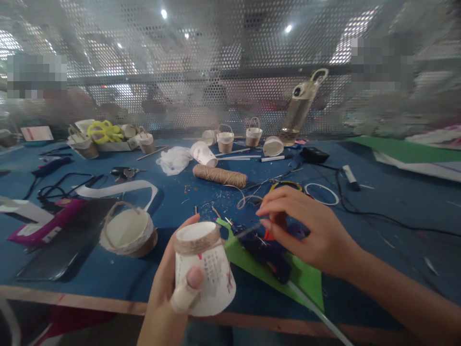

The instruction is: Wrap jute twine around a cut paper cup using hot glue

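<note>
My left hand [185, 288], its thumb wrapped in a beige band, is closed around a white paper cup [216, 274] with printed writing. The cup is narrow end up and tilted, with brown twine [198, 242] wound below its upper edge. To the right, my right hand [302, 223] has thumb and forefinger pinched on a thin, blurred strand [248, 231], which looks like twine and runs toward the cup. Below that hand, a dark blue glue gun [268, 257] lies on green paper [309, 278], a long glue stick [317, 307] coming from its back.
A twine roll [219, 176] lies ahead, its loose end curling toward my right hand. A handled basket [129, 230] stands left, near a purple tool [50, 223]. Several small baskets, yellow-green scissors [105, 132] and a bottle [300, 108] line the back. Black cable [382, 218] crosses the right.
</note>
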Tool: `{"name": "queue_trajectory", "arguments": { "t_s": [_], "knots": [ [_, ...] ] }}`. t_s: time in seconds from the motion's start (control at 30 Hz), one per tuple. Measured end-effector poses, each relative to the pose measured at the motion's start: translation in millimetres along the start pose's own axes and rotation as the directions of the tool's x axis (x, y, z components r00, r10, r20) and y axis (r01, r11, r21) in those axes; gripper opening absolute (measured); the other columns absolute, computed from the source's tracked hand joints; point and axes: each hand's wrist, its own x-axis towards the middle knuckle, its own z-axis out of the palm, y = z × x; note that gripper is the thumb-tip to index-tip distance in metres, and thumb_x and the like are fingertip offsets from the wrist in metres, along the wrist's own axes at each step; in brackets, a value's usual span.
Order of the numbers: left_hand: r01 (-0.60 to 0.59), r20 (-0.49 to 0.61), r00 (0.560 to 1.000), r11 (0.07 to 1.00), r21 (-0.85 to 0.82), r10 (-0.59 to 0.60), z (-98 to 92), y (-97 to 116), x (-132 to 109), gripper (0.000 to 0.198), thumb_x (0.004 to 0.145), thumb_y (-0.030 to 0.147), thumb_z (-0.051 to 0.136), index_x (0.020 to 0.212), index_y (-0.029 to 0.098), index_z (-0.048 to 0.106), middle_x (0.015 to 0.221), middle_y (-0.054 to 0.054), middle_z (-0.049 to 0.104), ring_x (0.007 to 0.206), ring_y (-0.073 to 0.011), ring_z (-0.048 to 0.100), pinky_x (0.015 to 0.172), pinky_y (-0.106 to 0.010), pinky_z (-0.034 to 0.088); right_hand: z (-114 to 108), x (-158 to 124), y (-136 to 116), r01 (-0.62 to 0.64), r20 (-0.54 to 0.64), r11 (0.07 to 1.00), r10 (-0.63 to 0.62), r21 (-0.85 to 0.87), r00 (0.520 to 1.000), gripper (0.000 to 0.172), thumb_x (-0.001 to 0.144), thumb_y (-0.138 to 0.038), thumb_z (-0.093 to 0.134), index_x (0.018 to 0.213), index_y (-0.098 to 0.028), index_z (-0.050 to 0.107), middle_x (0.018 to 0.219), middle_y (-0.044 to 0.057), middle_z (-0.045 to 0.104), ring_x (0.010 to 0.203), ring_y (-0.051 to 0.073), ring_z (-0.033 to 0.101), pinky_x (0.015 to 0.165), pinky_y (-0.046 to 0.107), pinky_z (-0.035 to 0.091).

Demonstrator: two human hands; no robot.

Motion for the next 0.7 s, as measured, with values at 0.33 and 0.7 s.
{"name": "queue_trajectory", "arguments": {
  "t_s": [0.33,0.7],
  "knots": [
    [-0.076,0.037,0.996,0.988,-0.135,0.082,-5.3,5,5,0.062,0.072,0.048,0.093,0.127,0.026,0.073,0.103,-0.007,0.081,0.083,-0.0216,0.075,0.070,-0.027,0.060,-39,1,41,-0.444,-0.010,0.813,0.476,-0.377,0.879,0.024,0.095,-0.026,0.054,0.113,-0.024,0.070,0.103,0.008,0.075,0.071,0.021,0.068,0.064,0.037,0.051],
    [-0.044,0.091,0.994,0.990,-0.135,0.056,-16.3,2,6,0.064,0.076,0.050,0.087,0.132,0.024,0.070,0.118,-0.014,0.076,0.101,-0.0354,0.075,0.087,-0.047,0.062,-68,-10,59,-0.483,-0.019,0.721,0.548,-0.497,0.836,0.027,0.097,-0.021,0.049,0.113,-0.020,0.071,0.113,0.013,0.079,0.096,0.027,0.075,0.082,0.040,0.055]
  ]
}}
